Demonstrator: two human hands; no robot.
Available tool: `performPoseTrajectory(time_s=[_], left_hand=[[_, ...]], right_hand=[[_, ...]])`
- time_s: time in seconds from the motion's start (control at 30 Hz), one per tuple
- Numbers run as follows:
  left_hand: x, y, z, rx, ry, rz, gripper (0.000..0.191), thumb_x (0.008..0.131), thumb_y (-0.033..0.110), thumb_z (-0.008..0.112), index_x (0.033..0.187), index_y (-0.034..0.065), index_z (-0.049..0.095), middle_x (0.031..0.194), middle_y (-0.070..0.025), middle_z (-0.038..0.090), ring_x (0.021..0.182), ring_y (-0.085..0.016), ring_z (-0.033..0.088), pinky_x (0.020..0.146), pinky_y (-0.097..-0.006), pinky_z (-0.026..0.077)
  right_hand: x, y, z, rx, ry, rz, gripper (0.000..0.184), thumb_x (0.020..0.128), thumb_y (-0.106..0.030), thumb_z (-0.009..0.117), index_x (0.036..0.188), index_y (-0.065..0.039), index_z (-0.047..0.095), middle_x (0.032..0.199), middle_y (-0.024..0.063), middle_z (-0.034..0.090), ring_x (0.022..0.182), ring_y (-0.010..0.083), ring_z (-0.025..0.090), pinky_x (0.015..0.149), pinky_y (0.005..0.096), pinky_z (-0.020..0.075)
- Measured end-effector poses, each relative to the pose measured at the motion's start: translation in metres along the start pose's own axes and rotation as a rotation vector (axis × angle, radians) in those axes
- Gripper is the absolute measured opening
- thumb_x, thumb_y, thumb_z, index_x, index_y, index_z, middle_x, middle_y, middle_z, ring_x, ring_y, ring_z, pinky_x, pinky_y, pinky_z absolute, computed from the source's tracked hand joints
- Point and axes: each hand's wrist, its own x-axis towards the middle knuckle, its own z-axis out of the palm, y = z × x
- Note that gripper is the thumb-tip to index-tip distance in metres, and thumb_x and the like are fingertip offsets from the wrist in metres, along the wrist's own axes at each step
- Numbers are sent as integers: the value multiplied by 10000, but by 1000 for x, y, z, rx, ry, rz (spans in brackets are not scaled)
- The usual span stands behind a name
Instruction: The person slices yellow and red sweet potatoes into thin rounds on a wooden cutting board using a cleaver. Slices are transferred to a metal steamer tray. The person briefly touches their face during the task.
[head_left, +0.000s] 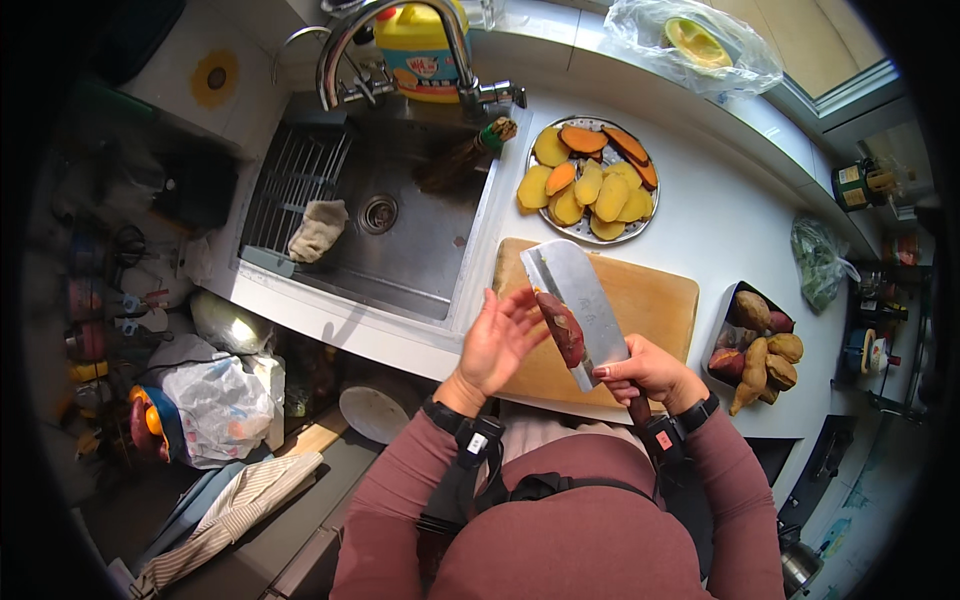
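Observation:
My right hand (651, 369) grips a broad-bladed cleaver (589, 300) near its handle, holding it above the wooden cutting board (652, 300). A red-skinned piece of sweet potato (561, 328) lies against the flat of the blade, near its left edge. Beside it my left hand (501, 341) is spread with the palm up, its fingertips close to the piece; whether they touch it I cannot tell. Behind the board, a round perforated metal plate (589, 121) holds yellow and orange slices (611, 196). Whole and cut sweet potatoes (754, 371) fill a container at the right.
At left is a steel sink (412, 262) with a drying rack (300, 172), a cloth (319, 231) and a brush (465, 154). A faucet (457, 52) and yellow jug (420, 52) stand behind. Bagged greens (817, 262) lie right; a bagged cut melon (697, 43) rests on the ledge.

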Motion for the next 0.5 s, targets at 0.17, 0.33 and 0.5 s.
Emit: performPoseTrajectory(time_s=[0.17, 0.33, 0.5], left_hand=[[12, -32, 32, -211, -73, -84, 502, 1046, 539, 274, 1086, 130, 562, 1023, -68, 638, 908, -216, 608, 793, -376, 483], [23, -51, 34, -148, -462, -58, 438, 1068, 454, 291, 1151, 119, 561, 1074, -51, 635, 999, -202, 603, 911, -372, 475], [29, -75, 46, -214, -166, -132, 327, 1074, 360, 326, 1205, 167, 555, 1155, -55, 626, 1061, -204, 597, 931, -387, 474]], right_hand=[[-6, 9, -10, 68, -24, -16, 141, 895, -90, 688, 878, -15, 570, 593, -25, 419, 463, 66, 365, 434, 231, 316], [-18, 25, -30, 88, -43, -28, 159, 894, -119, 694, 867, -20, 573, 574, -32, 411, 455, 68, 390, 435, 237, 336], [-33, 37, -48, 185, -106, -77, 170, 904, -132, 688, 846, -38, 558, 563, -43, 396, 445, 64, 371, 438, 241, 333]])
